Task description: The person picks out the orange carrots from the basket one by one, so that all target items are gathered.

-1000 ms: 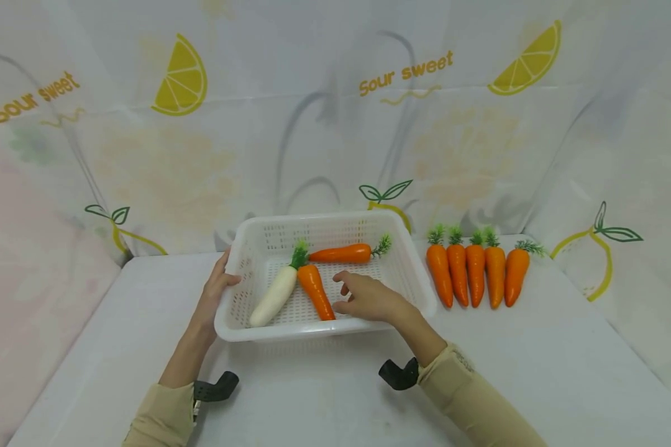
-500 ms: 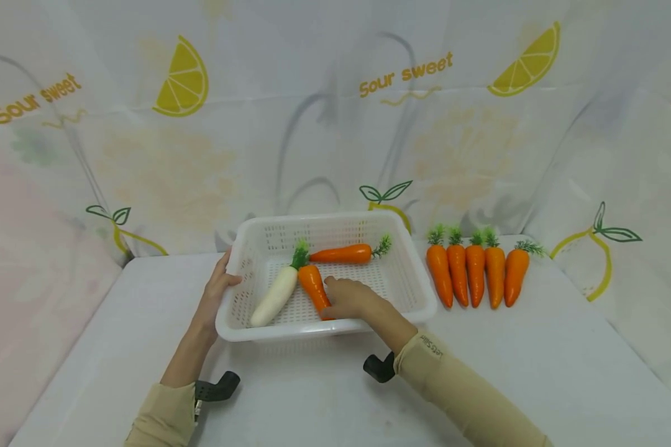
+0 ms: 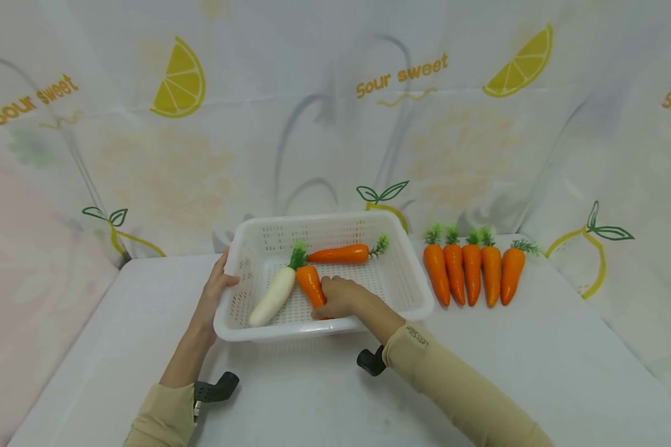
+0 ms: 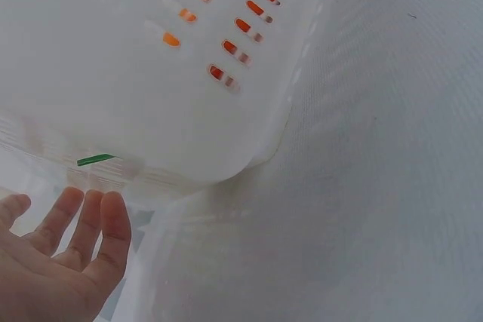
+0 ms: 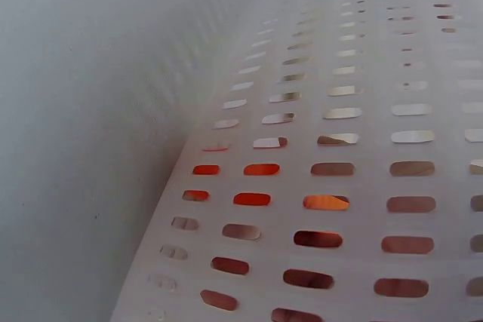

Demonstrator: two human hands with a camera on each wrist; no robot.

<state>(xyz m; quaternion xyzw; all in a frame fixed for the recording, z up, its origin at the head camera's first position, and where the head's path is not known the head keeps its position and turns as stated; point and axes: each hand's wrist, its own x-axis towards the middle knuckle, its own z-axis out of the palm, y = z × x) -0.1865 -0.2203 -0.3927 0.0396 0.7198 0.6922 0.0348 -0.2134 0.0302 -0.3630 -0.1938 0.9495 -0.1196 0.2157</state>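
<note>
The basket (image 3: 291, 332) was smooth white plastic, a rounded rectangle with a broad rim and rows of small oblong slots through its walls; orange showed through some of them. Inside lay a pale white radish (image 3: 274, 297) with a green tuft at its far end, and two glossy, tapering carrots. The far carrot (image 3: 341, 254) lay crosswise near the back wall, feathery top towards the right; the near carrot (image 3: 310, 284) slanted beside the radish towards the front wall. Five more carrots (image 3: 472, 273), shiny and leafy-topped, lay in a row on the white desk (image 3: 307, 397), right of the basket.

The right hand (image 3: 343, 298) had its grip on the near carrot's lower part, pinched between thumb and fingers. The left hand (image 3: 215, 290) held the basket's left side, thumb over the rim, fingers outside.
</note>
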